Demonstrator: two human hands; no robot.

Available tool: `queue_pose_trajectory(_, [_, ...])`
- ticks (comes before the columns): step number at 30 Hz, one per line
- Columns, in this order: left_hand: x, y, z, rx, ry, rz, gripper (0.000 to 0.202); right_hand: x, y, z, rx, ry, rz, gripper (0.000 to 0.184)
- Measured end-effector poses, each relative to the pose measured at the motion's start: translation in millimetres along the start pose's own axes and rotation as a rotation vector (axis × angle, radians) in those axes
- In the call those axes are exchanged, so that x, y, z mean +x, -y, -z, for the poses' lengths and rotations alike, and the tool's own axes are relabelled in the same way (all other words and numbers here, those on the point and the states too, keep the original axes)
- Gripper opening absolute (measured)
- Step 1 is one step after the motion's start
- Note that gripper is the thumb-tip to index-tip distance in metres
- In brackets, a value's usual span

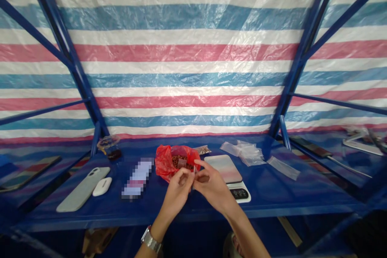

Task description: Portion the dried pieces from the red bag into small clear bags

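Note:
My left hand [180, 185] and my right hand [211, 185] meet at the front of the table, fingertips pinched together on a small clear plastic bag [194, 169], mostly hidden by the fingers. Right behind them an open red plastic bag [163, 163] holds brown, grain-like pieces [178, 160], with a small translucent rectangular thing [182, 163] lying on top. Beside my right hand is a white digital scale [223, 168] with a metal plate; its dark button panel faces me. A small filled packet [203, 150] lies behind the scale, near the red bag.
Clear plastic bags [248, 153] lie right of the scale, another clear bag [284, 168] farther right. Leftward are a pixelated phone-like object [137, 179], a white earbud case [102, 186], a pale phone [83, 189] and a plastic cup [113, 151]. Blue metal posts [290, 68] frame the striped sheet.

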State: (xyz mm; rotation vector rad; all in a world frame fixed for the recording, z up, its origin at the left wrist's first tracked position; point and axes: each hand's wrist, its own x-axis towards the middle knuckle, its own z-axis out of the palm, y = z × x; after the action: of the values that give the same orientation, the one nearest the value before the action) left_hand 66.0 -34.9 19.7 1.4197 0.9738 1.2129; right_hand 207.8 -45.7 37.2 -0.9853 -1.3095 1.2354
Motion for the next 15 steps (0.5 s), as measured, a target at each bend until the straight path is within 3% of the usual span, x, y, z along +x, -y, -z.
queue_pose_trajectory(5, [-0.1, 6.7, 10.7, -0.007, 0.097, 0.039, 0.043, 0.5, -8.8, 0.2, -0.002, 0.0, -0.043, 0.063])
queue_pose_trajectory(10, [-1.8, 0.6, 12.1, -0.062, 0.107, 0.055, 0.041, -1.5, -4.7, 4.5, 0.01, 0.068, -0.081, 0.062])
queue_pose_trajectory(15, [-1.2, -1.6, 11.2, -0.053, 0.121, 0.053, 0.037, -2.3, 2.8, 7.6, 0.015, 0.101, -0.068, 0.049])
